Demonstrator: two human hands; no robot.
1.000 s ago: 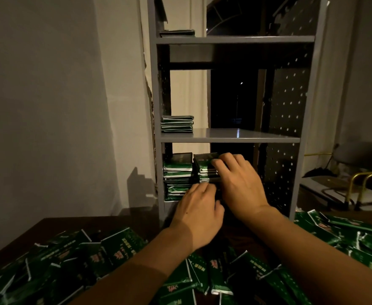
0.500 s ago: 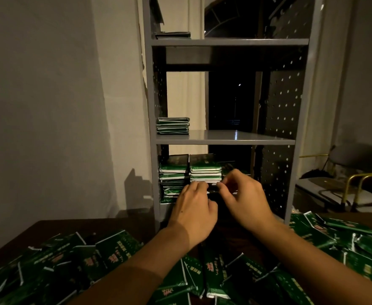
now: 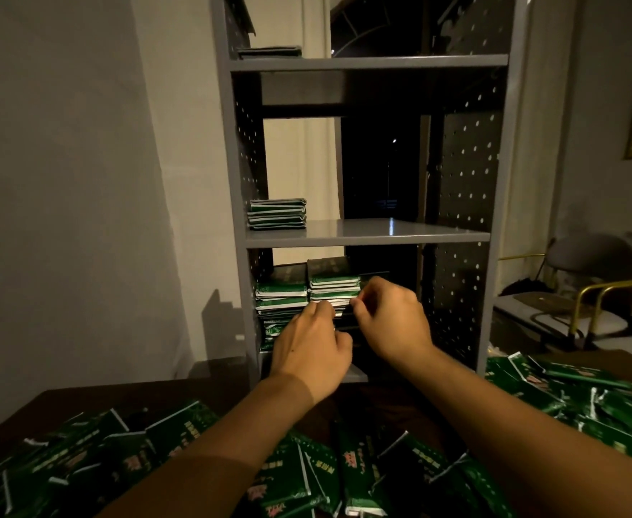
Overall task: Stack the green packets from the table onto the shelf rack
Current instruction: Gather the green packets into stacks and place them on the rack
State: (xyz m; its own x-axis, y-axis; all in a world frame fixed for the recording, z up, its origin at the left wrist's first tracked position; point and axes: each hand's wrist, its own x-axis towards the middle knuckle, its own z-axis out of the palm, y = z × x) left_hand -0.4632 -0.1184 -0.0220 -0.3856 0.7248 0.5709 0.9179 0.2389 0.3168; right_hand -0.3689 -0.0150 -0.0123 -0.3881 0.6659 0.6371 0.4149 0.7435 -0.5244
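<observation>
Together, the left hand point(image 3: 309, 347) and right hand point(image 3: 391, 317) were curled at the front of the second stack point(image 3: 334, 289) on the rack's point(image 3: 366, 239) bottom shelf; whether either pinched a packet I cannot tell. Loose green packets point(image 3: 288, 476) lay behind them on the worktop point(image 3: 56, 400), toward the person, equally near both hands.

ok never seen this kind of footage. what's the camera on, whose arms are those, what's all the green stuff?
There is no robot here. The camera sits on a person's head, looking forward and down, so the two bare arms are the wearer's own. The left hand and right hand reach into the bottom bay of a grey metal shelf rack, at a stack of flat green packets beside a second stack. Whether either hand grips a packet is hidden. A smaller pile lies on the middle shelf. Loose green packets cover the dark wooden table in front.
</observation>
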